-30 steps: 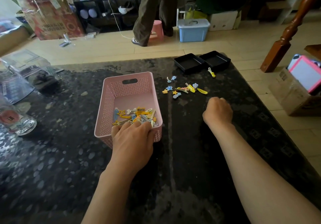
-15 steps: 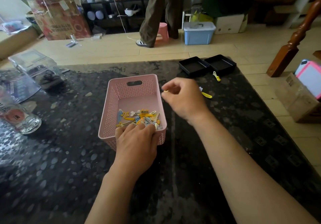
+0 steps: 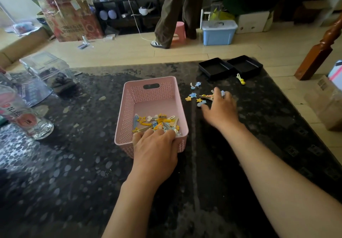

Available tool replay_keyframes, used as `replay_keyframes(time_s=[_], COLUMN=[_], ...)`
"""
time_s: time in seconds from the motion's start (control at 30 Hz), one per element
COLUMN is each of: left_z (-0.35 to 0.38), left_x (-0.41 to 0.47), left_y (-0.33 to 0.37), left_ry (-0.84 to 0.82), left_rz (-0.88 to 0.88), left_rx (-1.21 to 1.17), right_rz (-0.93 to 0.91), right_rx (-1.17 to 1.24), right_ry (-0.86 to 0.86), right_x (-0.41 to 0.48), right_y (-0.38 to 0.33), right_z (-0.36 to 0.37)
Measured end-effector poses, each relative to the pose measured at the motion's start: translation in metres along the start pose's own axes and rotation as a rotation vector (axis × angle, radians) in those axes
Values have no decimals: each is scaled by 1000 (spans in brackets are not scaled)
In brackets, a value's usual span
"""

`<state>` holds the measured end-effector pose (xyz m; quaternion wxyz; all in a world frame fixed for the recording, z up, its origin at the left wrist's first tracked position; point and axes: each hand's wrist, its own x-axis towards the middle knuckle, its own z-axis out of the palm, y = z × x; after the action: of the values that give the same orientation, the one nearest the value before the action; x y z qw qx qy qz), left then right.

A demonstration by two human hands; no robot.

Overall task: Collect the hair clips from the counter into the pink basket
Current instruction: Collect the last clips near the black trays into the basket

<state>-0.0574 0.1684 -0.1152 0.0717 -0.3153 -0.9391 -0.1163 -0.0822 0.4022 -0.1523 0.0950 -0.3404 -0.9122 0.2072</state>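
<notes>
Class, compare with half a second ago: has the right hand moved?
Yes. The right hand has moved rightward, off the pink basket's rim, to the loose hair clips on the counter.

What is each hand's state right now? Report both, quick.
Left hand: grips the near rim of the pink basket, fingers curled over it.
Right hand: open, fingers spread over the loose hair clips.

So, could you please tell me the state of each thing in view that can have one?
pink basket, upright, holding a pile of clips at its near end
left hand, grips the basket's near rim
loose hair clips, scattered on the counter, uncollected
right hand, fingers spread over the loose hair clips
black trays, side by side, empty
yellow clip, lying alone by the black trays
</notes>
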Motion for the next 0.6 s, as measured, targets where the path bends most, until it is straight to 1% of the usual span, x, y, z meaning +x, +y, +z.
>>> replay_keyframes(time_s=[0.1,0.2,0.27,0.3,0.37,0.43,0.6], left_z=[2,2,2,2,2,2,2], left_x=[2,4,6,7,8,10,10], left_y=[0,1,2,2,2,3,4], left_ry=[-2,-7,-7,-4,10,-5,-27], left_rz=[-6,-12,-12,-11,-9,-14,-24], left_rx=[7,1,-13,-20,-25,-24,-37], right_rz=[93,94,62,38,-10,-53,-37], right_rx=[-117,-145,-220,-262,-271,-213,-73], right_ry=[-135,-221,-258,-258,-192,-112,-46], right_x=[27,48,55,57,58,55,47], right_y=[6,7,5,4,1,-1,-1], right_z=[-1,2,3,3,1,-2,-13])
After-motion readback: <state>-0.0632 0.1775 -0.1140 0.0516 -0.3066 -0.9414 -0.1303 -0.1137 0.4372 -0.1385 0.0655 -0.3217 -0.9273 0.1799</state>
